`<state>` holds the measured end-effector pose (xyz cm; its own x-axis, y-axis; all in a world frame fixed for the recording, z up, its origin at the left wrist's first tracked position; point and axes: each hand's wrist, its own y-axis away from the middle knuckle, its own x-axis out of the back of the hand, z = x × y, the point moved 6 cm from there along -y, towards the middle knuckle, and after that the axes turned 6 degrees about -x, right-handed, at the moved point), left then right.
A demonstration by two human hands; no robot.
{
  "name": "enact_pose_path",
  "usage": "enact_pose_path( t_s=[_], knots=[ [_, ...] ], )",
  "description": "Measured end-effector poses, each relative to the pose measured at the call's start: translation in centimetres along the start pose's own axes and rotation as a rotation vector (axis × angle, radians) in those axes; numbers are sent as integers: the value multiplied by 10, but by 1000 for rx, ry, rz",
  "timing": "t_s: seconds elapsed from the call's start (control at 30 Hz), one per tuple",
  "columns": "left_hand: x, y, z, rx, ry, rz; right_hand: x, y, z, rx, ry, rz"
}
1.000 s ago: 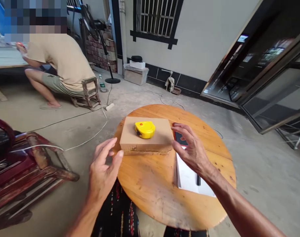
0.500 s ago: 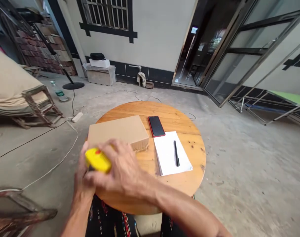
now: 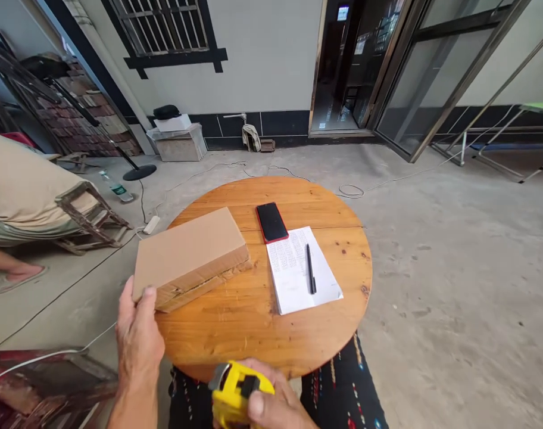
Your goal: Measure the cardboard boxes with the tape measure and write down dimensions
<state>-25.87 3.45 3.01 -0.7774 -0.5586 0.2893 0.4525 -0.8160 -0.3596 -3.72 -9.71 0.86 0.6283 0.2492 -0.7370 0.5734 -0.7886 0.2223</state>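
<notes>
A brown cardboard box [image 3: 191, 250] lies at the left of the round wooden table [image 3: 236, 328], its near left corner at the table's edge. Around that corner my left hand [image 3: 140, 333] is closed, with the thumb on the near side. My right hand [image 3: 275, 393] grips a yellow tape measure [image 3: 240, 390] low in front of the table's near edge, above my lap. No blade is seen drawn out of its case.
A black phone [image 3: 272, 222] with a red rim touches written paper sheets [image 3: 293, 286], on which a black pen [image 3: 310, 268] rests. Left of the table are a wooden stool [image 3: 95, 214], a white power strip [image 3: 152, 225] and another person's foot [image 3: 24, 273].
My right hand has moved from the box's near left corner down and right, carrying the tape measure. The box now sits turned and closer, its left end still at my left hand.
</notes>
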Motion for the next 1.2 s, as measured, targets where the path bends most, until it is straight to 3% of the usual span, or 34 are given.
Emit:
enact_pose_path(
  t_s=[0.1, 0.37, 0.57, 0.73, 0.83, 0.93, 1.07, 1.2],
  knots=[
    [-3, 1, -3, 144, 123, 65, -1, 2, -11, 76, -126, -48],
    [-7, 1, 5, 176, 126, 67, 11, 8, -17, 136, -153, 60],
    [-2, 14, 13, 121, 222, 122, 26, 11, -89, 384, -54, 254],
    [9, 58, 17, 12, 141, 80, 32, -5, -143, 528, -16, 364],
    [14, 85, 10, 7, 71, 34, 32, -8, -141, 542, 21, 397],
    [18, 97, 1, 57, 58, -17, 34, -9, -121, 507, 22, 426],
    [16, 84, -3, 76, 40, -39, 35, -18, -103, 529, 7, 414],
    [2, 59, -6, 87, 99, -59, 40, -38, -106, 515, 49, 406]
  ],
)
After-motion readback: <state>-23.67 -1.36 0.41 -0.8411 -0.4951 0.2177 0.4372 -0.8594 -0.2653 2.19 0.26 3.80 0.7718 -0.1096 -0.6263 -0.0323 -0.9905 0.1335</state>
